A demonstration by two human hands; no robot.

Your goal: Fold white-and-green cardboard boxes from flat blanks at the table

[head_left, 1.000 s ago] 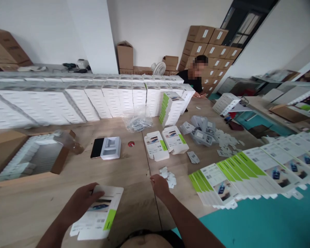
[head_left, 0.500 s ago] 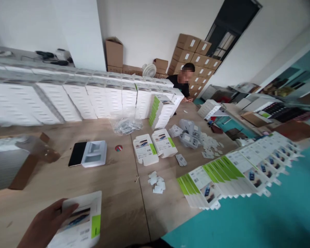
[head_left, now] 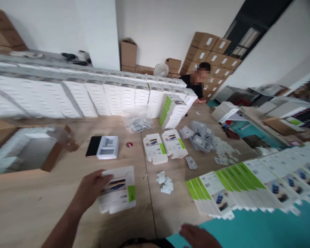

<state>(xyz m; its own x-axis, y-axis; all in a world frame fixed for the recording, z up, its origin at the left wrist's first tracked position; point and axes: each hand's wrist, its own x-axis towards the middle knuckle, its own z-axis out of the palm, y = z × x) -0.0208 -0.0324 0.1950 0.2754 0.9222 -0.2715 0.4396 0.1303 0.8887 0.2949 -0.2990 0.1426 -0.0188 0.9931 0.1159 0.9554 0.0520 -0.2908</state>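
Note:
My left hand [head_left: 94, 187] pinches the upper left part of a flat white packaging box [head_left: 119, 193] printed with a picture and a green patch, just over the wooden table. At the bottom edge, partly cut off and blurred, my right hand [head_left: 200, 237] has its fingers stretched out and holds nothing that I can see. Two similar boxes [head_left: 155, 148] lie side by side ahead. A small pile of white cards [head_left: 165, 182] sits between my hands. To the right, a long overlapping row of printed boxes [head_left: 229, 186] runs along the table edge.
Stacked white boxes [head_left: 108, 98] form a wall at the back. An open carton [head_left: 49, 160] stands left, near a black phone [head_left: 93, 146] and a white tray [head_left: 107, 147]. Bagged parts [head_left: 138, 122] and plastic packs [head_left: 202, 137] lie farther off. A co-worker [head_left: 196, 84] sits behind the stacks.
My left hand has carried the box up and to the right. My right hand has come into view at the bottom. The camera has turned left, shifting the scene rightward.

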